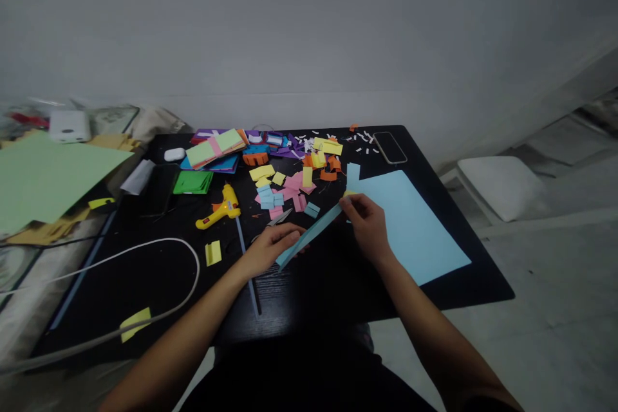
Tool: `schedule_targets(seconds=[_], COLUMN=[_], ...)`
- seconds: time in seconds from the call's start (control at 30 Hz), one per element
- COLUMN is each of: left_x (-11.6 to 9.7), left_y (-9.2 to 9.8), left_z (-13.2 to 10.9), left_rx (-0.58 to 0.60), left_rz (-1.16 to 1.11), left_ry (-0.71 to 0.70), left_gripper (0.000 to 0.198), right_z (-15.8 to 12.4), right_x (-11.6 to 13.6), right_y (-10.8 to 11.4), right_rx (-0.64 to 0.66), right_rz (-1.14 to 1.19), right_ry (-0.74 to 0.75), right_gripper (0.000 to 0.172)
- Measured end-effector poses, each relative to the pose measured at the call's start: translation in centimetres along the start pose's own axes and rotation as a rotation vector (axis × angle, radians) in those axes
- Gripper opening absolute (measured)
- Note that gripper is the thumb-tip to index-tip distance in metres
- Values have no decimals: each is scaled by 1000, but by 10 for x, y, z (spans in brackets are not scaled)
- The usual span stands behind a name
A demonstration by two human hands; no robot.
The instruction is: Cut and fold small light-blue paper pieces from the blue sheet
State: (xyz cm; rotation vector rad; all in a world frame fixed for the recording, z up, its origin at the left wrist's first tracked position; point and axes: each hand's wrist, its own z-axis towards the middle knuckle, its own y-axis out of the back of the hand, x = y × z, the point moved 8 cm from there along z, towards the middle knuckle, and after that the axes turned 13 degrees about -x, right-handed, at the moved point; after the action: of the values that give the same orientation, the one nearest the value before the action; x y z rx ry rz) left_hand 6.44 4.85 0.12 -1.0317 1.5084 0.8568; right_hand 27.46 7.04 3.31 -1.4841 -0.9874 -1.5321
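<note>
A folded light-blue paper strip (313, 230) is held above the black table, slanting up to the right. My left hand (273, 248) is closed around its lower end, thumb on the near side. At the upper end, the fingers of my right hand (365, 222) pinch the strip. Scissors (280, 218) lie partly hidden behind my left hand, with the blades showing. Under and beside my right hand is a large light-blue sheet (415, 225). Small folded blue pieces (268, 197) and pink pieces (293, 187) lie just beyond the hands.
A yellow glue gun (223, 207) with a glue stick (247, 270) below it lies left of my hands. A white cable (193, 270) loops over the left side. Paper stacks (217, 147), scraps and a phone (390, 148) line the back. A white stool (499, 187) stands right.
</note>
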Motion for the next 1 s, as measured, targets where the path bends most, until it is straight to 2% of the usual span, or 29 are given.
schedule_targets(seconds=[0.23,0.4,0.53,0.67,0.73,0.77,0.83,0.9,0.93,1.0], left_x=[3,5,1,-10,-15,-17,-18,-15,-13,-9], left_y=[0,8,21,43,55,59,65,64,61,50], left_z=[0,2,4,5,4,4,3,4,5,6], left_rx=[-89,-153,-219,-378,-475,-516,-558,-533,-498,-399], left_rz=[70,79,60,11,-40,-70,-139,-201,-217,-210], left_ry=[-29,-29,-36,-64,-92,-108,-133,-126,-112,-76], left_gripper=[26,26,29,31,32,32,32,33,33,34], right_z=[-15,-13,-6,-4,-4,-5,-11,-22,-27,-37], right_x=[4,6,5,0,-2,-3,-6,-5,-3,-2], right_y=[-9,-3,10,25,31,32,28,20,15,-1], right_rx=[23,-8,-82,-96,-20,60,323,599,697,803], right_rz=[-43,-36,11,61,35,3,-111,-276,-329,-334], right_ry=[17,14,-12,-57,-93,-128,-215,-195,-164,-156], right_gripper=[38,34,35,36,35,33,31,26,25,27])
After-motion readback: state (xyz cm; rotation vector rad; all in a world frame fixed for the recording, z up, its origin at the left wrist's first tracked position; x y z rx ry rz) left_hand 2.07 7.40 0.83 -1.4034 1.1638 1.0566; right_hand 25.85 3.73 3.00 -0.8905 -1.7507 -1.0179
